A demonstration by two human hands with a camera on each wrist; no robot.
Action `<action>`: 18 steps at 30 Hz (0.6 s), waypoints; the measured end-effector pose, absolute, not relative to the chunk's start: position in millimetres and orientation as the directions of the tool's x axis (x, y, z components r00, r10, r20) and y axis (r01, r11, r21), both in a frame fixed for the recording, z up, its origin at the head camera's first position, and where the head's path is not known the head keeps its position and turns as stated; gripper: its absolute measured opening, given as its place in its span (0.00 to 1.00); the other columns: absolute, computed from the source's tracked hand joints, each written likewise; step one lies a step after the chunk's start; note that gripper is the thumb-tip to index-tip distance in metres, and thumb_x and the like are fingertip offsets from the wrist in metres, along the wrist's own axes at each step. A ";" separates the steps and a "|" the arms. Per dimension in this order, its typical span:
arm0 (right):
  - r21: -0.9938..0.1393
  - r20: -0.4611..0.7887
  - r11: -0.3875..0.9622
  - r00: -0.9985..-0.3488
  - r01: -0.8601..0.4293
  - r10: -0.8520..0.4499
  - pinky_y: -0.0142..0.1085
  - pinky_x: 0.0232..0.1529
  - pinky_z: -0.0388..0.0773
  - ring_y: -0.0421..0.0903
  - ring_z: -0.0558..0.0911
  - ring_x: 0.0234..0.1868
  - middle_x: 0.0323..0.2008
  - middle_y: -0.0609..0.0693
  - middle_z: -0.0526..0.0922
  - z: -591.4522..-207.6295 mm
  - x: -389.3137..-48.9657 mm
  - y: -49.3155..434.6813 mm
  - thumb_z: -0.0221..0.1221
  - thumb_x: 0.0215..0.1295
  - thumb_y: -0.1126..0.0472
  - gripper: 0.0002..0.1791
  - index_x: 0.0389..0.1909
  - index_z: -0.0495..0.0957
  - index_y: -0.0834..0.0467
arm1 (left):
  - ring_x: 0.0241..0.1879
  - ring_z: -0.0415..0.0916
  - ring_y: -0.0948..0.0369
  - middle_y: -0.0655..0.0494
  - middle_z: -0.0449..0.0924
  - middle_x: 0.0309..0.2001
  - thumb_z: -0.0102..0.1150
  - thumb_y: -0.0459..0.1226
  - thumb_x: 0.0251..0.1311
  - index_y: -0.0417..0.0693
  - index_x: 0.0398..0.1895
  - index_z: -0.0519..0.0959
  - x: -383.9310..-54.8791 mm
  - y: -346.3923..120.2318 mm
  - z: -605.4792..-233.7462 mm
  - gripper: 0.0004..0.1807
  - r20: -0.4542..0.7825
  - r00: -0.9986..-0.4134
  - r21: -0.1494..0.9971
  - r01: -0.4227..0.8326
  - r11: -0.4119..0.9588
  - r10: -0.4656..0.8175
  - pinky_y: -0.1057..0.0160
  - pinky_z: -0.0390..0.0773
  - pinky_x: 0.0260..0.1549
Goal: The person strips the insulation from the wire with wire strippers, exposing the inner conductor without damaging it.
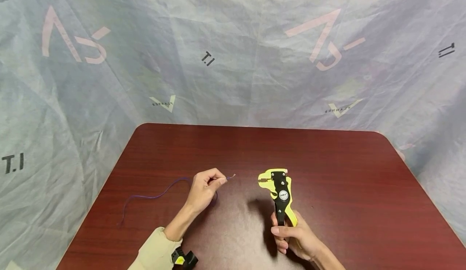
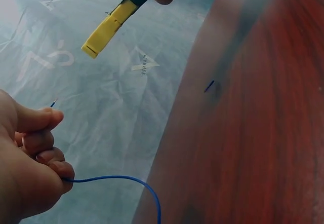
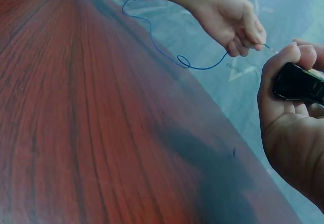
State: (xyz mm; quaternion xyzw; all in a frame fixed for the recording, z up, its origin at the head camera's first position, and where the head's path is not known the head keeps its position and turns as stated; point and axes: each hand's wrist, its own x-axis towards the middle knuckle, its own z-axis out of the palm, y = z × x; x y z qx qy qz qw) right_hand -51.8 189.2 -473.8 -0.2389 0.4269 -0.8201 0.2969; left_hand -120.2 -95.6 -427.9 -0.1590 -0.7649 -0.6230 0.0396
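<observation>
In my left hand I pinch a thin blue-purple wire between thumb and fingertips. Its short end sticks out past them with bare strands at the tip, and the rest trails in a curve to the left over the table. My right hand grips the handles of a yellow and black wire stripper, held upright with its head to the right of the wire's end and apart from it. A tiny blue piece lies on the table, seen in both wrist views.
The dark red wooden table has rounded far corners. Behind and beside it hangs a grey printed sheet. A black wrist device sits at the left sleeve's cuff.
</observation>
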 end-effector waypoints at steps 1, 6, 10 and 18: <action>-0.840 0.132 -0.459 -0.713 0.288 -0.689 0.45 0.14 0.56 0.48 0.59 0.16 0.17 0.55 0.59 -473.8 -51.4 189.6 0.43 0.68 0.78 0.16 0.40 0.72 0.56 | 0.19 0.56 0.73 0.62 0.59 0.18 0.60 0.25 0.60 0.37 0.24 0.80 -120.5 -95.4 -428.3 0.07 0.248 -0.949 0.943 0.283 0.175 0.195 0.73 0.60 0.21; -0.840 0.112 -0.454 -0.724 0.297 -0.680 0.34 0.19 0.67 0.39 0.68 0.20 0.22 0.43 0.71 -471.6 -50.9 193.0 0.42 0.68 0.77 0.16 0.42 0.73 0.55 | 0.19 0.56 0.73 0.61 0.62 0.19 0.61 0.27 0.61 0.38 0.27 0.82 -123.1 -94.9 -433.1 0.06 0.239 -0.950 0.938 0.279 0.204 0.199 0.74 0.59 0.20; -0.836 0.101 -0.451 -0.720 0.312 -0.686 0.30 0.28 0.76 0.38 0.72 0.23 0.27 0.40 0.76 -469.1 -51.4 196.4 0.41 0.69 0.77 0.17 0.44 0.73 0.56 | 0.19 0.59 0.74 0.59 0.68 0.21 0.62 0.29 0.63 0.40 0.29 0.83 -125.7 -94.6 -437.7 0.05 0.236 -0.946 0.933 0.285 0.220 0.224 0.74 0.60 0.20; -0.810 0.127 -0.481 -0.700 0.336 -0.702 0.33 0.35 0.80 0.39 0.77 0.28 0.32 0.43 0.79 -470.4 -51.8 200.9 0.38 0.69 0.78 0.20 0.49 0.73 0.59 | 0.22 0.64 0.73 0.51 0.78 0.25 0.63 0.31 0.63 0.41 0.32 0.85 -131.4 -94.4 -446.0 0.04 0.227 -0.942 0.931 0.284 0.230 0.246 0.73 0.65 0.22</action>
